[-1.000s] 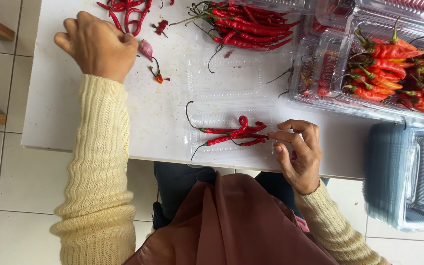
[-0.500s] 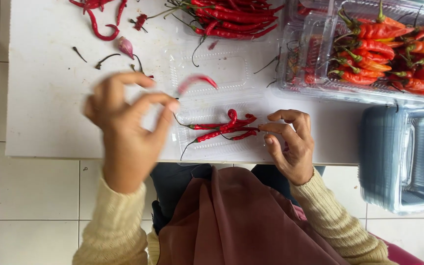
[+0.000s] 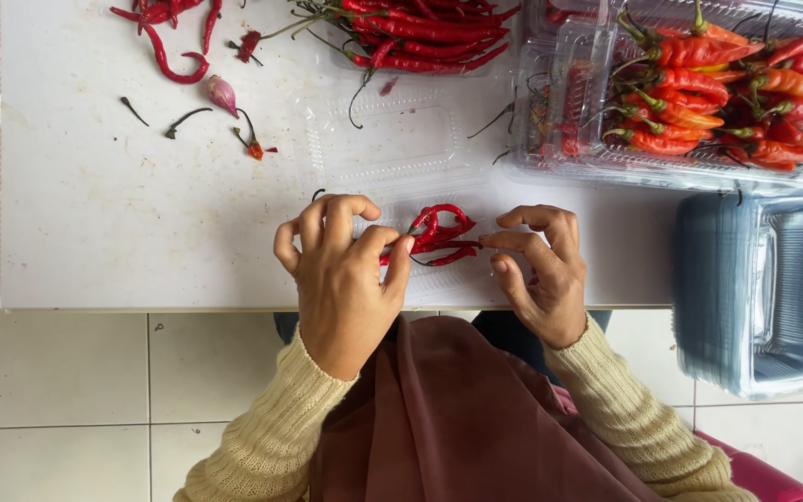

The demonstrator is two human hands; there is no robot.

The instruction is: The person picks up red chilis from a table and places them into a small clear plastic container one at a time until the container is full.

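Small bunch of thin red chillies (image 3: 440,237) lies near the front edge of the white table (image 3: 95,232), about mid-width, seemingly on the clear plastic tray (image 3: 392,149) that sits open there. Left hand (image 3: 346,270) now sits right at the bunch, fingers curled, thumb and forefinger pinched at its left end, apparently on a chilli or stem. Change: a second ago this hand was up near the far-left loose chillies; half a second ago it was mid-air carrying one curved chilli toward the bunch; now that chilli looks joined to the pile. So one more piece has been added and the bunch looks a little fuller than before.

Right hand (image 3: 541,270) has barely moved: stays at the bunch's right end, fingers bent, fingertips touching or just beside the chilli tips. Whether it truly grips one, cannot tell.

Outward: loose red chillies (image 3: 164,28) at the far-left corner area, with a small shallot (image 3: 221,93) and stray stems (image 3: 183,119) just beside. A larger heap of long chillies (image 3: 420,37) at the far edge, centre. On the right, a clear container (image 3: 671,167) filled with fatter red chillies (image 3: 727,93). A stack of blue-tinted empty trays (image 3: 755,288) sits off the table's right front corner. Tiled floor (image 3: 67,390) below.
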